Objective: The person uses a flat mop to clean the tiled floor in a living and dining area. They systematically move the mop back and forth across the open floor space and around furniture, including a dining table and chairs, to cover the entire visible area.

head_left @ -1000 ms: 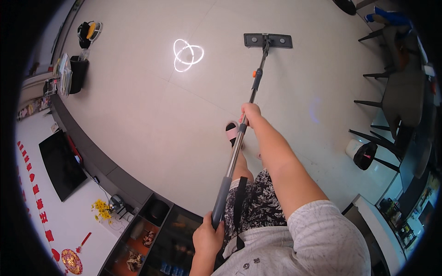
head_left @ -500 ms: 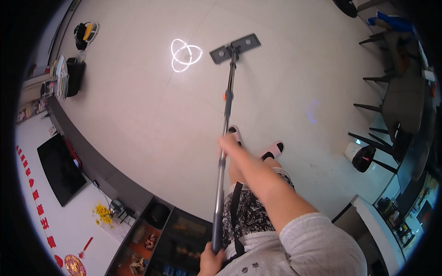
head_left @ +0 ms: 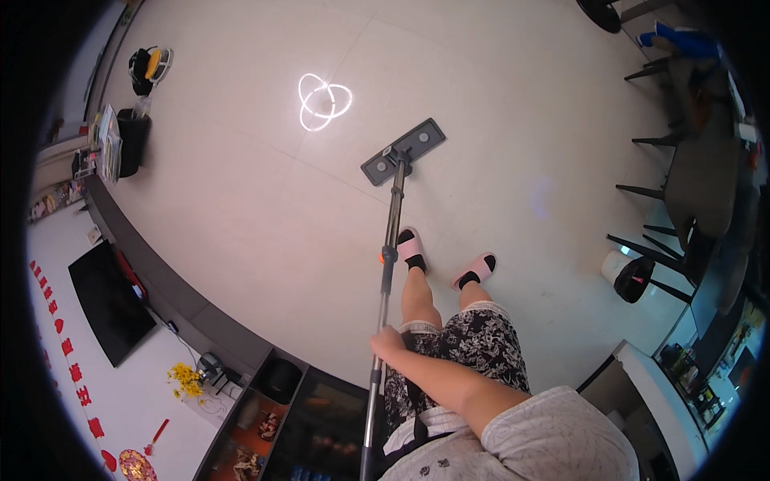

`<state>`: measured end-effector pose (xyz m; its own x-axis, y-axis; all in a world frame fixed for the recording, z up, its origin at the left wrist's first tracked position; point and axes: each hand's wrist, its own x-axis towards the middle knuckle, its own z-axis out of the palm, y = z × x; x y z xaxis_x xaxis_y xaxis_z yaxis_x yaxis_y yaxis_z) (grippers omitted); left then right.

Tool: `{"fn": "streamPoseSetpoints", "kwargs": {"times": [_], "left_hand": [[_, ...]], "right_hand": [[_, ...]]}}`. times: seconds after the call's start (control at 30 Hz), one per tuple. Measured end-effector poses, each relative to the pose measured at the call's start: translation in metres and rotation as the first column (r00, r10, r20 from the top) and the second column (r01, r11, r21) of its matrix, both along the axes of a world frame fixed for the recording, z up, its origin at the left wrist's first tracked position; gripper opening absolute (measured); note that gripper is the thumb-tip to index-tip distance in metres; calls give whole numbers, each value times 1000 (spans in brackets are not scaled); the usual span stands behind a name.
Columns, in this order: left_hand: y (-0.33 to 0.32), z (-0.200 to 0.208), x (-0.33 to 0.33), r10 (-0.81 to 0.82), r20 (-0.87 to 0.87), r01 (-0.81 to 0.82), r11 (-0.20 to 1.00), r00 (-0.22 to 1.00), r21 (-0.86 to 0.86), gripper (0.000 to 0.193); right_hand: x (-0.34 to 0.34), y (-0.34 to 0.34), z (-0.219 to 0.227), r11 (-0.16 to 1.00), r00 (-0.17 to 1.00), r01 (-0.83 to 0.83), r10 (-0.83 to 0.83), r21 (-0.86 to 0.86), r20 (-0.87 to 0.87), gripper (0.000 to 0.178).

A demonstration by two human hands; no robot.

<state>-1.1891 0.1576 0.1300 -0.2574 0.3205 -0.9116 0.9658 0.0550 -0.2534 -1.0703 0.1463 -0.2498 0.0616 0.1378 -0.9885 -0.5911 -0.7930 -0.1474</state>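
Note:
A flat mop (head_left: 387, 280) runs up through the middle of the view on a long silver and grey pole. Its dark grey rectangular head (head_left: 423, 137) lies tilted on the pale floor, ahead of my feet. My right hand (head_left: 388, 343) is closed around the pole, below the orange-marked joint. The pole's grey top end leaves the view at the lower edge, and my left hand is out of sight there. Pink slippers (head_left: 475, 271) are on my feet, to the right of the pole.
At left runs a long dark low cabinet (head_left: 188, 301) beneath a wall-mounted television (head_left: 112, 301). Dark chairs and a table (head_left: 702, 180) stand at right, beside a lined waste bin (head_left: 628, 275). A black bin (head_left: 132, 143) and a yellow-black object (head_left: 150, 68) sit far left.
The mop head has come back toward my feet and turned more steeply. My right hand has moved down toward my body with the pole. My left hand has gone below the view.

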Motion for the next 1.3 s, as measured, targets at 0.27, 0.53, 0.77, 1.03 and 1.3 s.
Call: {"fn": "streamPoseSetpoints", "kwargs": {"times": [0.27,0.53,0.77,1.03,1.3], "left_hand": [[31,-111,142,511,91,-446,813,855,-373,14],[3,-97,174,408,-25,-369,795,912,-482,20],[-49,-114,207,-69,119,131,733,991,-668,14],[11,-56,225,-881,245,910,416,404,-6,38],[40,108,133,-893,-261,923,318,368,215,26]], "right_hand": [[269,51,-44,941,894,281,-327,186,305,39],[284,-50,-30,867,828,476,-498,147,257,50],[269,-231,-63,676,582,734,-674,63,455,38],[226,-193,-53,337,355,935,-875,-113,329,22],[105,16,64,590,561,805,-793,-68,-236,40]]}}
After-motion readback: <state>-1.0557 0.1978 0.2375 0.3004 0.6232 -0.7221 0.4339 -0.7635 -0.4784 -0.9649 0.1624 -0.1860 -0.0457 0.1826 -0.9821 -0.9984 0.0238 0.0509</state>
